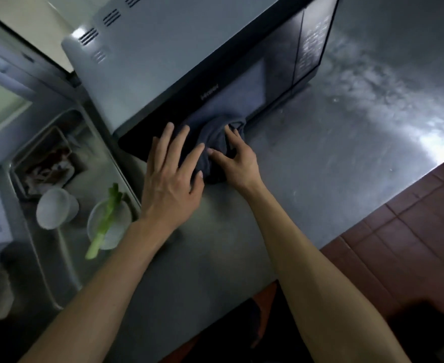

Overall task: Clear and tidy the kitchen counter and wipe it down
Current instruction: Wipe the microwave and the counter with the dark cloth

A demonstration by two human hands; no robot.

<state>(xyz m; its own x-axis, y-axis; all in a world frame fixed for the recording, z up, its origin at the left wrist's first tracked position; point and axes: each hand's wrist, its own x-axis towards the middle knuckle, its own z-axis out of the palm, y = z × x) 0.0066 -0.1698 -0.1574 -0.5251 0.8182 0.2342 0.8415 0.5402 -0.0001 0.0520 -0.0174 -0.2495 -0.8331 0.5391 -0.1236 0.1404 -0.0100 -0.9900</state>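
A dark cloth (211, 142) is lying bunched on the steel bench (320, 158), touching the lower front edge of the microwave (189, 74). The left hand (171, 179) is resting on the cloth with fingers straight and spread, its grip released, while the right hand (235, 161) is pressing curled fingertips into the folds, its grip grasping the cloth. To the left, the sink (66, 258) is holding a tray (42, 163), a cup (54, 208) and a bowl (111, 226) with a green stalk (103, 224) lying across it.
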